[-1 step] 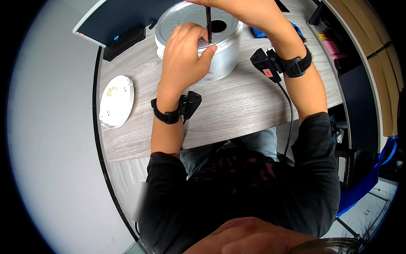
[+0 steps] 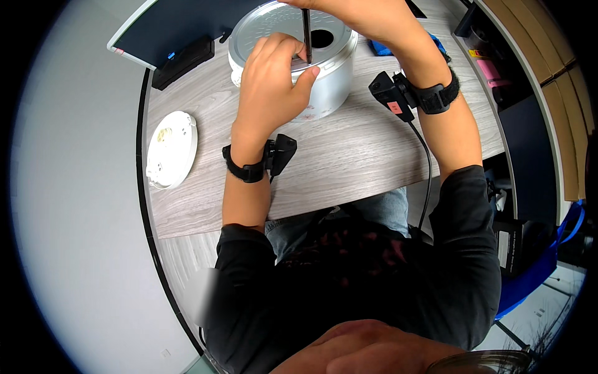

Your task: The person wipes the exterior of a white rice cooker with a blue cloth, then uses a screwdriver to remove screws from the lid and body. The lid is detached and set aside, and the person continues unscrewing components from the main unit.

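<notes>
Pale grey wood-grain tabletop [image 2: 349,156], on it a round silver-grey appliance body [image 2: 330,93] near the far edge, a shallow white plastic disc [image 2: 174,149] at left, an oblong black case [image 2: 184,62] beyond, a partly hidden blue object [image 2: 380,48].

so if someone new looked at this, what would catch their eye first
Probably the big silvery round container at top centre, with a dark round hole in its top. There, a slim dark tool runs from beside the left hand up to the right hand, partly cut off. At left, a white round piece lies on the table.
</notes>
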### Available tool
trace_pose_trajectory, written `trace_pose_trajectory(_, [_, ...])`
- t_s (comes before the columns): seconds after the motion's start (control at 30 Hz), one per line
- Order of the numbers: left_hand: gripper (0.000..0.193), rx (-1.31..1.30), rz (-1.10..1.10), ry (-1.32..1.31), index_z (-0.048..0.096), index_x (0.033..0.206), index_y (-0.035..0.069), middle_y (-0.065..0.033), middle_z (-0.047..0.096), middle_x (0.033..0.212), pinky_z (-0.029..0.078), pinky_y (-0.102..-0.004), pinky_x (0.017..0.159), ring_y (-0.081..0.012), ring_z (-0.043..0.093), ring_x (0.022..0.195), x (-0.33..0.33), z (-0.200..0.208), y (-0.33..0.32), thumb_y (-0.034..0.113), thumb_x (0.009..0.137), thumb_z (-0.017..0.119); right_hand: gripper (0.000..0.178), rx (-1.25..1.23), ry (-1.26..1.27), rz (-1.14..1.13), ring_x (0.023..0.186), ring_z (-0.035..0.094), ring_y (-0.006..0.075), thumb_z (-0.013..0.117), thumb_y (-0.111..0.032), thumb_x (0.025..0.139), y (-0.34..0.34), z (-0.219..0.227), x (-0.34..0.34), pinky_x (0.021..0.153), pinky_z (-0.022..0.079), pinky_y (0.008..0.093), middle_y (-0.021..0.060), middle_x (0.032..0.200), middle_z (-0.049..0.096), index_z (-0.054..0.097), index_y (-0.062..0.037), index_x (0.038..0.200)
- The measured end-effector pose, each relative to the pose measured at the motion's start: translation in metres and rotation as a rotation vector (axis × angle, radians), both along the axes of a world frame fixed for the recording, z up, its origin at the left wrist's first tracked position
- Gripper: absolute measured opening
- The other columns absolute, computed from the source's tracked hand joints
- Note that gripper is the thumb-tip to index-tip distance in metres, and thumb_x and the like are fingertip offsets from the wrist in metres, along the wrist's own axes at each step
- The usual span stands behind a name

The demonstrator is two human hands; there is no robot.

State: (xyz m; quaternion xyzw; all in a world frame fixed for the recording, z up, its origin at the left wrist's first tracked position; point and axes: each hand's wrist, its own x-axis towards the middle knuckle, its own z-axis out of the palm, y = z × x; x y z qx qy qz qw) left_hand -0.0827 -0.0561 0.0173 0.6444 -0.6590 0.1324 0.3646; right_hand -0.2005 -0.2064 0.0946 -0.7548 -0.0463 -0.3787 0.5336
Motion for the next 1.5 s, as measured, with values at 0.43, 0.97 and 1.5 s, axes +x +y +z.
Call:
trace_pose_trajectory(0.43, [0.022,0.015,0.002,0.044,0.063,0.085,0.004,-0.0089,0.064,0.089,0.049,-0.0382,0.075,-0.0290,0.060,0.087,0.002,0.001,-0.001,0.008,0.074,0.081,0.045,-0.059,-0.021,0.005,0.086,0.059,0.0067,0.076,-0.004,0.088,-0.001,-0.001,0.003,0.076,0.052,0.0230,0.0016,0.103,0.065,0.058,0.0019,0.129])
trace_pose_trajectory(0.97, [0.019,0.019,-0.035,-0.013,0.060,0.091,0.004,-0.0111,0.062,0.093,0.047,-0.0393,0.080,-0.0316,0.057,0.088,0.002,0.002,0.000,0.002,0.076,0.072,0.039,0.114,-0.170,0.118,0.083,0.058,0.0063,0.079,-0.010,0.088,-0.001,-0.010,0.008,0.073,0.050,0.0222,-0.0011,0.096,0.062,0.061,0.0001,0.121])
trace_pose_trajectory(1.5, [0.015,0.029,-0.016,-0.011,0.060,0.091,0.004,-0.0107,0.062,0.094,0.047,-0.0400,0.081,-0.0316,0.057,0.089,0.001,0.001,0.002,0.002,0.078,0.068,0.039,0.212,-0.188,0.144,0.083,0.060,0.0073,0.078,-0.009,0.088,-0.001,-0.009,0.009,0.076,0.053,0.0229,-0.0002,0.094,0.063,0.061,0.0008,0.121])
